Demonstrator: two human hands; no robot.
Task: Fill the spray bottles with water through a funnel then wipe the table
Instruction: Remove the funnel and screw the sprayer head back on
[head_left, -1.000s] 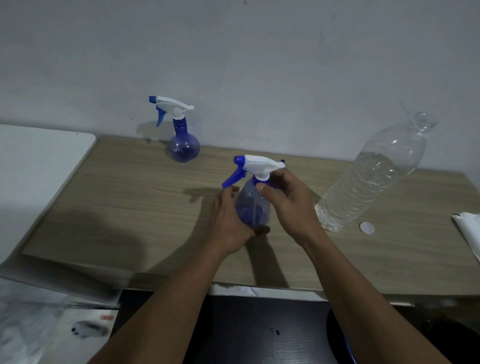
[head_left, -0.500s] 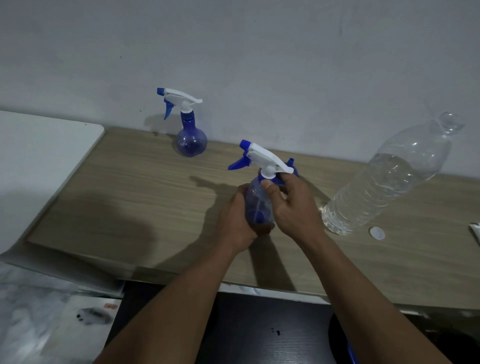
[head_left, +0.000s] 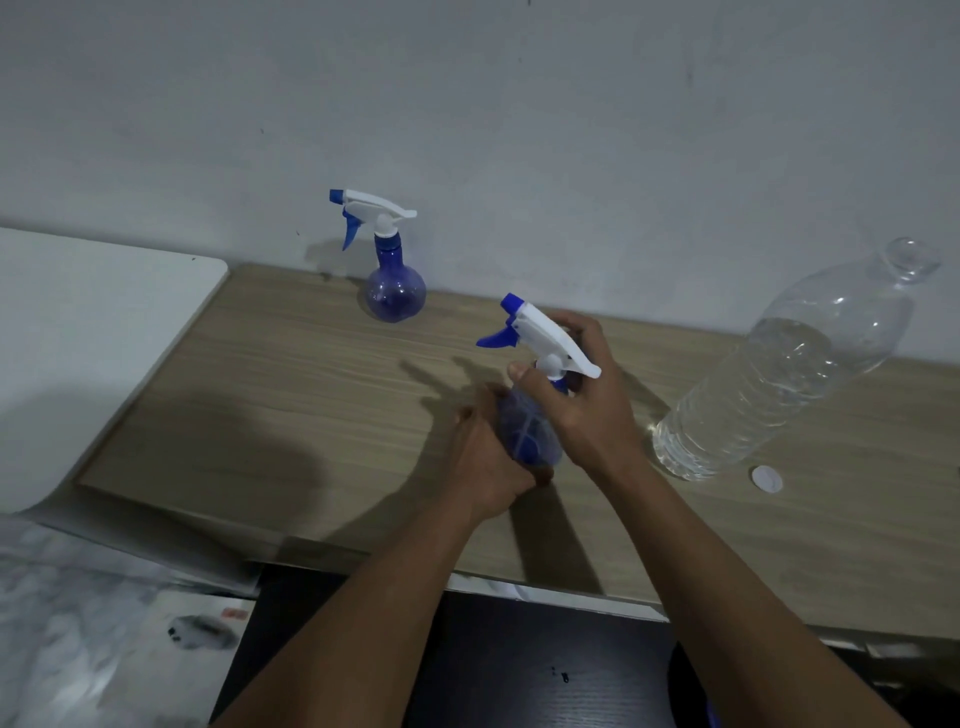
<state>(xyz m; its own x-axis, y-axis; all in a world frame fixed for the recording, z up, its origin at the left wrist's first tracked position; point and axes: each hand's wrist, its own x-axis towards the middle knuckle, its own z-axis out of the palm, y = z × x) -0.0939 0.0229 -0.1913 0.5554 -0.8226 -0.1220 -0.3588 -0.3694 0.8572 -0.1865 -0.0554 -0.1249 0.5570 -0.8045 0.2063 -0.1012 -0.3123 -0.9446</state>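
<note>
While we look down over our two arms, these lines tell what we see.

Near spray bottle (head_left: 530, 426): we hold it over the wooden table (head_left: 291, 395), tilted, its white trigger head (head_left: 550, 338) pointing up and to the left.
Left hand (head_left: 488, 457): our fingers wrap round the blue round body from the left and below, gripping it.
Right hand (head_left: 587, 395): we close it on the neck just under the trigger head, thumb in front, fingers behind.
Far spray bottle (head_left: 392, 270): it stands upright at the back of the table near the wall (head_left: 519, 130), well apart from our hands, nozzle to the left.
Water bottle (head_left: 779, 374): clear, uncapped and partly full, it stands on the table to the right of our right hand; the wide lens makes it lean.
Cap (head_left: 767, 478): small and white, it lies flat on the table just beside the water bottle's base.
White surface (head_left: 78, 338): it adjoins the table's left end.
</note>
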